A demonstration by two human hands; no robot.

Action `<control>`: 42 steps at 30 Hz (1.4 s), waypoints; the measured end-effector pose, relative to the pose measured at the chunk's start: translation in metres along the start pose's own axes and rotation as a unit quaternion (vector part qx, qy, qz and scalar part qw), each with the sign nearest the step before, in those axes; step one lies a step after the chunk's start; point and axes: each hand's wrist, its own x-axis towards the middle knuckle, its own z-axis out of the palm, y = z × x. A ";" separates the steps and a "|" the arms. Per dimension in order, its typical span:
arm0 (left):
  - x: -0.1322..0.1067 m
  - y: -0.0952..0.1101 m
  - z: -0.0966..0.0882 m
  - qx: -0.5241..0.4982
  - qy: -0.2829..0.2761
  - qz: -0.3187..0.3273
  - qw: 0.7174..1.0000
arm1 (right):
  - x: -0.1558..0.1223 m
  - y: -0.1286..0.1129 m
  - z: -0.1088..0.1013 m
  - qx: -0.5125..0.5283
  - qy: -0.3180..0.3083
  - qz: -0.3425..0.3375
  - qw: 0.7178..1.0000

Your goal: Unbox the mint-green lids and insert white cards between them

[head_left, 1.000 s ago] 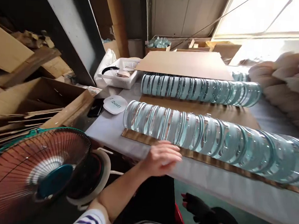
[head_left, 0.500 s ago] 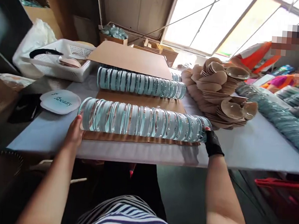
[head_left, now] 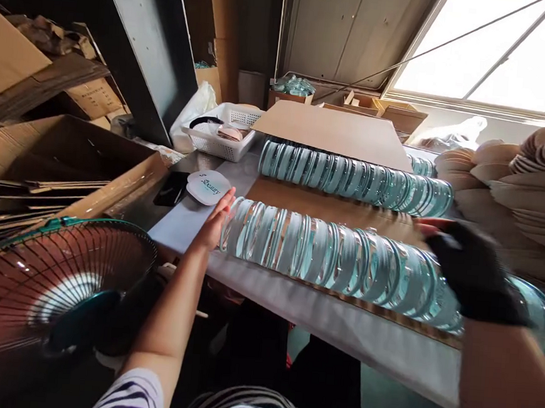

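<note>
A long row of clear, round plastic cases with frosted bands lies on its side along the front of the table. At its left end my left hand rests with straight fingers flat against the last case. My right hand, in a black glove with bare fingertips, is above the row's right part and hides some of it. Motion blurs its fingers. Behind lies a second row of the same cases, partly under a cardboard sheet. Brown cardboard shows between the rows.
A white rounded piece with "Sbeauty" lettering and a black phone-like object are at the left, before a white basket. Stacked beige shaped pieces stand at the right. A fan and open carton are beside the table.
My view has turned left. My right hand has left the right end of the front row and moved over it. My left hand remains at the left end, its fingers now straighter.
</note>
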 end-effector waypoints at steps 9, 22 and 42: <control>0.010 -0.012 0.009 -0.036 -0.045 0.005 0.998 | 0.085 -0.263 0.179 -0.214 -0.480 -0.243 0.816; 0.019 -0.031 0.006 -0.078 -0.053 0.076 0.993 | 0.090 -0.308 0.194 -0.379 -0.470 -0.376 0.704; 0.018 0.009 0.013 0.335 -0.036 0.145 0.930 | -0.104 -0.230 0.154 -0.207 -0.437 -0.229 0.845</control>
